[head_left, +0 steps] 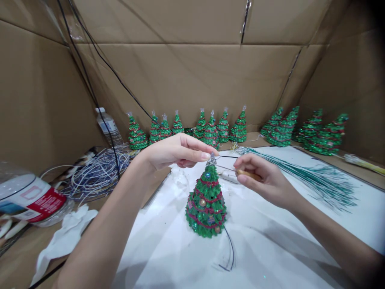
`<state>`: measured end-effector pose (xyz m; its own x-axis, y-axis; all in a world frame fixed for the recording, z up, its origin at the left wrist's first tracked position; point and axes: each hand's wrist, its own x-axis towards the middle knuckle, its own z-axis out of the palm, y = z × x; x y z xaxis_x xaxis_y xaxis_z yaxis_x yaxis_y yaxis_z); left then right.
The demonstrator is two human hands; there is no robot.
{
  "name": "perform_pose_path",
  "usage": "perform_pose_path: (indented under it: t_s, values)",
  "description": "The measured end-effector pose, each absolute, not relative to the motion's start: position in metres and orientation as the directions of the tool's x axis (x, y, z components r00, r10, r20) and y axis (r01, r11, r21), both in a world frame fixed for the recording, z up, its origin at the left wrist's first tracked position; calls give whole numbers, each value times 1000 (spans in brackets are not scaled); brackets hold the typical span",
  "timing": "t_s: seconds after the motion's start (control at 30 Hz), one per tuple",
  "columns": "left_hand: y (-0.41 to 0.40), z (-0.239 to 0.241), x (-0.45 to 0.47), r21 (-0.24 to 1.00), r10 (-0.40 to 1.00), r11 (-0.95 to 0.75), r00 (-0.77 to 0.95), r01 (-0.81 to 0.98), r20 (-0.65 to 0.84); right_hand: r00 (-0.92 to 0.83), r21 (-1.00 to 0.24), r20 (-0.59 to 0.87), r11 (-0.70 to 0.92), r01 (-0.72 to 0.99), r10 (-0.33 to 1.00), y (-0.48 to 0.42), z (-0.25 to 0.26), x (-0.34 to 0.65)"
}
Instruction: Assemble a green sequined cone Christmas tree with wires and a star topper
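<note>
A small green Christmas tree ornament point(206, 204) with red garlands and coloured beads stands upright on the white work surface. My left hand point(174, 152) reaches over from the left, thumb and forefinger pinched at the clear star point(211, 159) on its tip. On the right, my right hand point(263, 176) is closed round the wooden handle point(249, 175) of an awl-like tool. Its thin metal shaft points left at the star. A dark wire point(227, 156) runs between the two hands. Another dark wire point(232, 247) trails from the tree's base. Behind the shaft lies a white cylindrical object point(229, 176).
Several similar trees point(210, 132) line the cardboard back wall. Green wires point(309, 172) lie fanned out on the right. To the left are tangled white and blue wires point(93, 172), a large labelled bottle point(33, 196), a small bottle point(108, 125) and crumpled tissue point(64, 237). Black cables point(102, 56) hang overhead.
</note>
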<state>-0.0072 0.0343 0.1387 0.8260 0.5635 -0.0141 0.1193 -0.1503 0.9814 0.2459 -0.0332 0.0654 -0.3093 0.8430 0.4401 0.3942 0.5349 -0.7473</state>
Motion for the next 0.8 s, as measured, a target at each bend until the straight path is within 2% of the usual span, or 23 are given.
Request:
perform_pose_path:
  t_s: [0.1, 0.3, 0.53, 0.8]
  values:
    - [34, 138, -7, 981, 563, -157, 827, 116, -8, -299, -755, 429, 520, 400, 852, -33, 64, 247]
    - [34, 137, -7, 981, 563, -155, 827, 117, -10, -375, -662, 487, 613, 431, 789, -32, 66, 247]
    - [33, 139, -7, 981, 574, -147, 819, 124, -17, -286, -789, 428, 509, 345, 857, -32, 60, 245]
    - [32, 139, -6, 983, 573, -137, 819, 120, -20, -352, -677, 469, 586, 446, 810, -28, 69, 245]
